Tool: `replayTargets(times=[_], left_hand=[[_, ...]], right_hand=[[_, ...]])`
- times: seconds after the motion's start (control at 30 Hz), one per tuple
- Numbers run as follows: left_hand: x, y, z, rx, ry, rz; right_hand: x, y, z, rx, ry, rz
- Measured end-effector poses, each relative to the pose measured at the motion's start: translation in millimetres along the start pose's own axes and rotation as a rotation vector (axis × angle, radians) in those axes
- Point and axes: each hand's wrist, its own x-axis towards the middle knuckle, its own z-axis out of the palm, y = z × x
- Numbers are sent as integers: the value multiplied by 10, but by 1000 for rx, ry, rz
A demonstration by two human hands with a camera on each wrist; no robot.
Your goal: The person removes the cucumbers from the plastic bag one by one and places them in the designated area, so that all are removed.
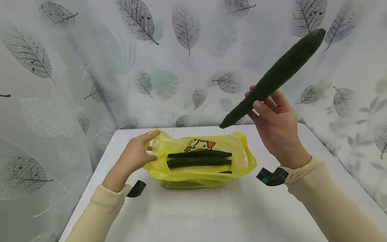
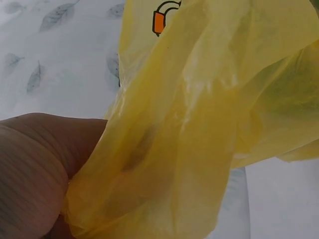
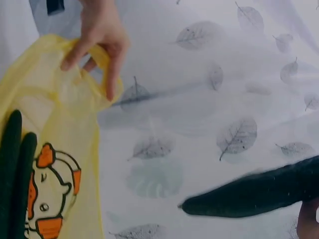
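My right hand [image 1: 276, 121] grips a long dark green cucumber [image 1: 278, 74] near its lower end, raised above the table and slanting up to the right. At the left side of a yellow plastic bag [image 1: 196, 183], my left hand [image 1: 134, 156] holds the bag by its handle and rim, thumb and fingers round the thin film. The bag's mouth stands wide, and cucumbers [image 1: 199, 162] lie side by side within it. In the right wrist view the held cucumber [image 3: 249, 194] points toward the bag [image 3: 75, 124], which bears a cartoon animal print [image 3: 52, 189].
The bag stands on a table with a white cover [image 1: 193, 215]. Behind it hangs a pale curtain [image 1: 199, 67] printed with leaves. A black wrist device [image 1: 273, 176] sits at the right cuff, another wrist device [image 1: 136, 189] at the left.
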Motion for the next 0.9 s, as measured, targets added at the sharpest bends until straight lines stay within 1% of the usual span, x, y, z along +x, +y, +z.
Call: replayTargets(times=[0.1,0.2,0.3,0.4,0.53,0.6,0.7,0.73,0.8,0.9], left_hand=[[0,-7,1,-1,2,-4],[4,-16,2,-9,-2,-8],[5,-26,2,-10,-4,-12],[1,-36,2,-8,-5,-20],[-3,-44,9,-19,-11,-29],[-2,-48,16,-27,-13,-27],[1,-59,24,-33,-11,-23],[0,-63,24,-34,-10,-24],[-2,-69,24,-35,-11,-28],[2,-73,21,-31,-7,-29]], right_hand=[[25,-20,-46,2,27,-74],[40,-19,-113,-31,35,-135],[45,23,-210,-155,46,-188],[30,97,-340,-273,52,-204],[-14,180,-527,-471,6,-228],[-36,196,-613,-596,-35,-251],[-63,205,-753,-832,-75,-272],[-71,208,-804,-917,-80,-273],[-86,219,-926,-1051,-82,-259],[-119,236,-1131,-1194,-80,-218]])
